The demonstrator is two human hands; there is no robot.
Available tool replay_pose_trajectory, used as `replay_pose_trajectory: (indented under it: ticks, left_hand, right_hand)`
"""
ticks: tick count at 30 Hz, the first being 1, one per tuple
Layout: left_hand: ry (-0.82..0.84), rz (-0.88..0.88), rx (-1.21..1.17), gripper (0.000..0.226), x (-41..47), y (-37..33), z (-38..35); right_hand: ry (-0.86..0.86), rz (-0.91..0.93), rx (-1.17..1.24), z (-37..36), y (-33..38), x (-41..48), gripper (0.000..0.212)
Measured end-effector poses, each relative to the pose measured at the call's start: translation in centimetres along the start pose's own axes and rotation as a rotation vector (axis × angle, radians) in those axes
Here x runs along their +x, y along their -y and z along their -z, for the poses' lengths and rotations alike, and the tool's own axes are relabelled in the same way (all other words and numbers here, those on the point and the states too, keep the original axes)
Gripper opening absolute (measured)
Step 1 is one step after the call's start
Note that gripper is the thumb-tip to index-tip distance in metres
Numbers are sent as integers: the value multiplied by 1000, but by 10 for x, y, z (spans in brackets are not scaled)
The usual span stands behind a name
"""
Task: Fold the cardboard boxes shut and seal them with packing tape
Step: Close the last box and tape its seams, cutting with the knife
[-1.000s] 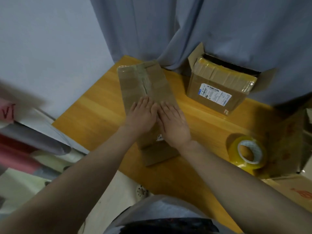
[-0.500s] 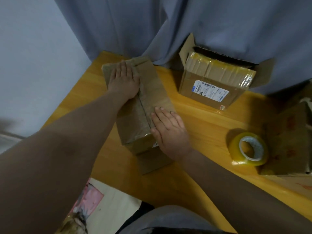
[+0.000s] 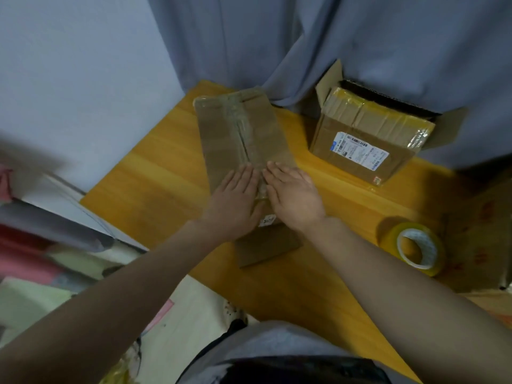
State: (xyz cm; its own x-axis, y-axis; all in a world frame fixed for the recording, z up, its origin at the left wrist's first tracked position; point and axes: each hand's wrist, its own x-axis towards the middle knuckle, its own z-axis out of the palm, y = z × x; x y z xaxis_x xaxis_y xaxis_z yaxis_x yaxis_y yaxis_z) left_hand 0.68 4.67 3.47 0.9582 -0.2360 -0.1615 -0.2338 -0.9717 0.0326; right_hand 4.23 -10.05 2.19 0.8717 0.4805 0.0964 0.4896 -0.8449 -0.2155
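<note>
**Both palms flat on the long carton**

The long cardboard box (image 3: 241, 128) lies on the yellow wooden surface (image 3: 155, 176), its far end near the grey curtain (image 3: 304, 37) and its near end towards the person. Its top flaps are closed, and a glossy strip of clear tape (image 3: 238, 117) runs along the middle seam.

The left grip (image 3: 235, 200) is a bare hand spread wide open, fingers straight and close together, with the palm pressing down on the box top just left of the seam. The right grip (image 3: 293, 198) is laid out the same way just right of the seam. Its fingers are straight, and its outer edge reaches the box's right side. The two hands sit side by side with forefingers almost touching. Neither one curls round or pinches anything; they only press on the cardboard. Below the wrists, a brown end flap (image 3: 266, 245) sticks out flat over the surface.

To the right and well apart stands a second box (image 3: 388, 126), wrapped in yellowish tape, with a white shipping label (image 3: 360, 151) on its front and its flaps open against the curtain. A roll of packing tape (image 3: 388, 239) rests near the right forearm, beside a stack of brown cardboard (image 3: 484, 231) at the edge of view.
</note>
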Motion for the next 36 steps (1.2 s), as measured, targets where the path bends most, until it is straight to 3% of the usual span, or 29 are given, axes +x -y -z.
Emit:
replay_pose_trajectory:
  ticks: [3,7,8,10,13,16,21,25,28,30,32,36]
  left_hand:
    - [20,47,132,64,-6,-4,-3]
    - [-185,121,123,51,6,-19,-9]
    - [-166,137,112,51,9,-23,-9]
    - [-124,127,106,53,9,-23,-12]
    - [-256,52,189,49,10,-12,-2]
    - [-117,-85,217,55,12,0,3]
    - [-7,-112,290,55,5,7,-8]
    - [46,-58,139,68,-4,-10,7]
    - [-37,-79,-278,55,-16,-19,17]
    - [-219,1,-492,43,-18,-8,27]
    - [-329,161,-492,36,5,25,34]
    - [-221,388,-212,41,66,97,45]
  right_hand:
    - [131,23,-8,8,-6,5,46]
    - [194,-8,-17,13,-5,6,46]
    - [204,-20,-8,13,-6,5,46]
    - [216,-4,32,12,-9,6,46]
    - [217,53,176,10,-13,8,45]
    - [207,56,257,12,-19,6,45]
    - [184,55,314,13,-20,3,46]
    - [203,73,385,21,-23,6,42]
    - [223,11,222,31,-27,13,46]
    - [257,-102,142,30,-17,17,51]
    - [287,-191,114,22,-2,16,70]
    - [211,-216,3,6,8,12,75]
